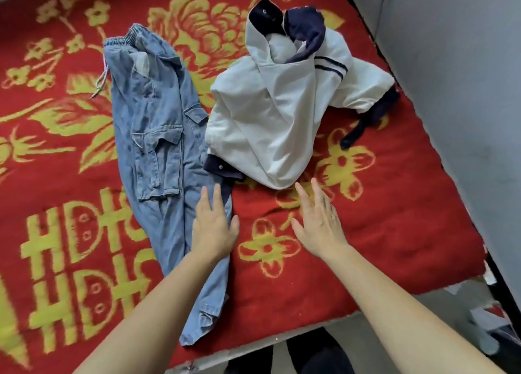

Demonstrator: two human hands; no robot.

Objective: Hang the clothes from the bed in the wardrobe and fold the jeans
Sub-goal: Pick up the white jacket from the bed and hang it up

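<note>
Head: one jeans point(158, 136), one jacket point(267, 114)

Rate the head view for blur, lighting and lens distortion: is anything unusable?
Head view: even, soft light, no glare or hard shadows; the jeans and white jacket read fairly sharp; the red blanket has a yellow pattern that smears toward the left edge; the wide-angle lens bows the bed edge.

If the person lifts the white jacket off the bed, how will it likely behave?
Probably floppy: the jacket lies crumpled in soft folds. Likely light, since the cloth looks thin. Its sleeve would probably dangle once lifted.
</note>
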